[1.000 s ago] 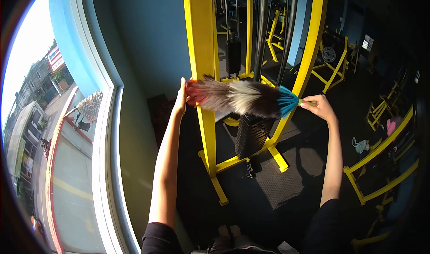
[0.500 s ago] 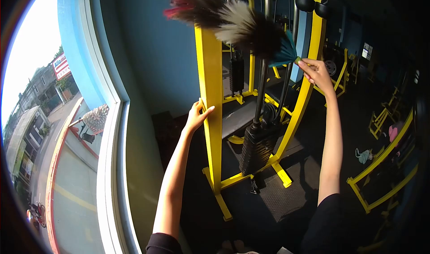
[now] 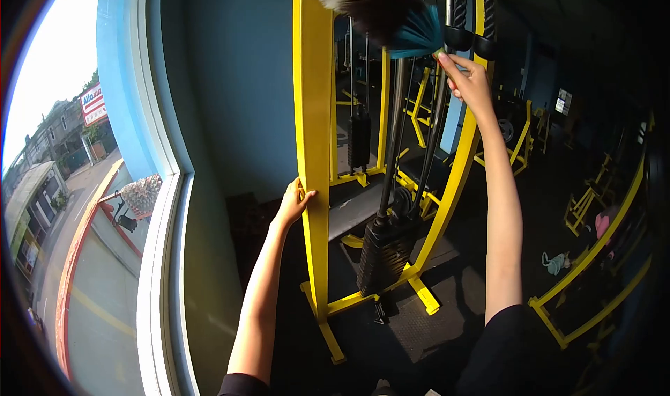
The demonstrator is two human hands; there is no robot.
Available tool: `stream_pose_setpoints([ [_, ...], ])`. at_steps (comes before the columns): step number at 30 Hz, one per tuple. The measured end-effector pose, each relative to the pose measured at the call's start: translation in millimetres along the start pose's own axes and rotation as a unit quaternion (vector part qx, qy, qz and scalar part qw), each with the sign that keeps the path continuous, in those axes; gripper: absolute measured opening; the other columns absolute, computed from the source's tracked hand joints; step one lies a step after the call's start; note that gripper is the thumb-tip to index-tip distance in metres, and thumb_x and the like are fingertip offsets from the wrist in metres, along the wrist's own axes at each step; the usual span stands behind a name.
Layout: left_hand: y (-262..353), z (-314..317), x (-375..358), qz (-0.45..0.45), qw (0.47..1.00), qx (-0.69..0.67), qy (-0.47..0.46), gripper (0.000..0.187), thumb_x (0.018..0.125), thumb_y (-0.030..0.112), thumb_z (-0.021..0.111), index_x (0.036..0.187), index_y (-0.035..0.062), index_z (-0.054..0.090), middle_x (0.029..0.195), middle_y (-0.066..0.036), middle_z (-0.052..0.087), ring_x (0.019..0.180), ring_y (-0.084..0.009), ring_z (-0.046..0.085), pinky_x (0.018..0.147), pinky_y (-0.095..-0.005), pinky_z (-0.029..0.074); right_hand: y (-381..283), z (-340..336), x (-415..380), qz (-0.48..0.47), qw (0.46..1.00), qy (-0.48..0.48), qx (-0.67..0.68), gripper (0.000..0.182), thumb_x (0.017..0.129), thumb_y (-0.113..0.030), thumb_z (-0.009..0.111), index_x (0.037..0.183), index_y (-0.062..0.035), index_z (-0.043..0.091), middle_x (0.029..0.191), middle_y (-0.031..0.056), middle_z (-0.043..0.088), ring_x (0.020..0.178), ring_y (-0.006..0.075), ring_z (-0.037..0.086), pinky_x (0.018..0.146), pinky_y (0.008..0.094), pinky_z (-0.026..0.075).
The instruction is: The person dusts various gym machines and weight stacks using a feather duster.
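My right hand is closed around the short handle of a feather duster, high in front of me. Its brown and white feathers spread up and left from a teal collar, and the far tip is cut off by the top of the view. The feathers overlap the upper end of a yellow upright post on a cable weight machine. Lower down, my left hand grips the left edge of this post, thumb on its front face and fingers partly hidden behind the edge.
Inside the frame stand a black weight stack and steel guide rods. A bright window lies to my left, beside a blue wall. Black rope handles hang near my right hand. More yellow gym machines stand at right.
The duster and my right hand have moved up and left, taking the reddish tip out of view. My left hand stays on the post, while the whole view has shifted slightly.
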State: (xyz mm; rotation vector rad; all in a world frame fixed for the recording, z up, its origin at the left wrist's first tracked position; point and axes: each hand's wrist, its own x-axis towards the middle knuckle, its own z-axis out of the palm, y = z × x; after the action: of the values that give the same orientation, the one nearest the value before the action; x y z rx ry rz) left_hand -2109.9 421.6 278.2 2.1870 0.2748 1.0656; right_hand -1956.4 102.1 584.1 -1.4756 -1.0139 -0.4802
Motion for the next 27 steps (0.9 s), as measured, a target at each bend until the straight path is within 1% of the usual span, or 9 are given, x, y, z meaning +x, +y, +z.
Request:
stream_pose_setpoints([
  [4,3.6,-7.6,8.2,-0.064,0.997,-0.003,-0.050,0.064,0.074,0.031,0.069,0.118,-0.0038,0.040,0.112,-0.023,0.051,0.107,-0.0353,0.049,0.090,-0.0383,0.040,-46.9,24.8,27.8,0.025,0.984,0.010,0.178,0.037,0.084,-0.039,0.057,0.095,-0.0040,0.059,0.054,-0.0011,0.045,0.038,0.0013,0.037,0.035,0.0147,0.029],
  [6,21.7,-19.1,19.0,-0.066,0.991,0.082,-0.081,0.072,0.073,0.032,0.071,0.126,-0.0008,0.034,0.118,-0.021,0.049,0.111,-0.0330,0.048,0.091,-0.0370,0.042,-69.4,26.2,39.8,0.067,0.970,-0.012,0.232,0.036,0.086,-0.039,0.053,0.087,-0.0034,0.050,0.058,0.0013,0.043,0.040,0.0029,0.037,0.035,0.0153,0.030],
  [8,43.5,-20.9,33.0,-0.017,0.994,0.089,0.060,0.087,0.067,0.037,0.075,0.130,0.0000,0.028,0.118,-0.023,0.049,0.109,-0.0350,0.050,0.087,-0.0390,0.044,-88.9,15.8,57.0,0.104,0.960,-0.063,0.251,0.033,0.088,-0.033,0.051,0.085,-0.0008,0.044,0.059,0.0040,0.044,0.042,0.0063,0.040,0.036,0.0197,0.033],
  [10,69.3,-26.4,51.4,0.020,0.991,0.048,0.126,0.090,0.068,0.038,0.073,0.133,0.0005,0.023,0.120,-0.024,0.047,0.110,-0.0361,0.049,0.087,-0.0399,0.045,-108.9,-0.9,76.4,0.133,0.962,-0.119,0.208,0.022,0.088,-0.021,0.049,0.085,0.0003,0.044,0.068,0.0080,0.045,0.046,0.0067,0.042,0.037,0.0205,0.035],
  [14,82.0,-35.0,63.2,0.019,0.998,0.041,0.052,0.080,0.074,0.028,0.068,0.133,-0.0008,0.022,0.119,-0.028,0.045,0.108,-0.0381,0.048,0.090,-0.0386,0.040,-144.9,-30.8,110.0,0.109,0.948,-0.259,0.150,0.014,0.084,-0.009,0.051,0.093,0.0016,0.049,0.071,0.0099,0.048,0.050,0.0057,0.045,0.038,0.0188,0.039],
  [16,76.6,-27.3,61.8,0.041,0.995,0.046,0.080,0.078,0.076,0.029,0.067,0.133,-0.0006,0.023,0.121,-0.027,0.044,0.113,-0.0385,0.043,0.095,-0.0403,0.036,-153.9,-29.0,120.1,0.066,0.961,-0.234,0.132,0.033,0.086,-0.013,0.051,0.116,0.0001,0.047,0.068,0.0077,0.050,0.049,0.0047,0.047,0.038,0.0154,0.042],
  [20,74.2,-27.4,62.8,0.023,0.996,0.052,0.063,0.080,0.077,0.031,0.067,0.135,0.0027,0.020,0.126,-0.022,0.043,0.115,-0.0337,0.046,0.094,-0.0397,0.039,-148.7,-12.9,114.3,-0.058,0.971,-0.150,0.175,0.043,0.087,-0.014,0.052,0.127,-0.0030,0.041,0.065,0.0038,0.048,0.051,0.0051,0.048,0.040,0.0170,0.044],
  [23,74.4,-29.1,63.9,0.024,0.997,0.039,0.064,0.082,0.075,0.030,0.069,0.135,0.0028,0.020,0.122,-0.021,0.047,0.114,-0.0323,0.047,0.093,-0.0379,0.040,-139.5,-19.1,88.9,-0.047,0.981,-0.151,0.112,0.045,0.086,-0.013,0.052,0.129,-0.0047,0.039,0.065,0.0029,0.048,0.050,0.0048,0.049,0.039,0.0176,0.042],
  [27,82.7,-37.1,67.8,-0.020,0.999,0.007,0.043,0.089,0.069,0.038,0.072,0.132,-0.0045,0.025,0.122,-0.027,0.044,0.113,-0.0340,0.046,0.095,-0.0372,0.038,-146.8,-44.1,89.7,0.032,0.958,-0.274,-0.074,0.035,0.082,-0.006,0.053,0.117,-0.0017,0.053,0.051,0.0028,0.047,0.036,0.0047,0.043,0.031,0.0174,0.036],
])
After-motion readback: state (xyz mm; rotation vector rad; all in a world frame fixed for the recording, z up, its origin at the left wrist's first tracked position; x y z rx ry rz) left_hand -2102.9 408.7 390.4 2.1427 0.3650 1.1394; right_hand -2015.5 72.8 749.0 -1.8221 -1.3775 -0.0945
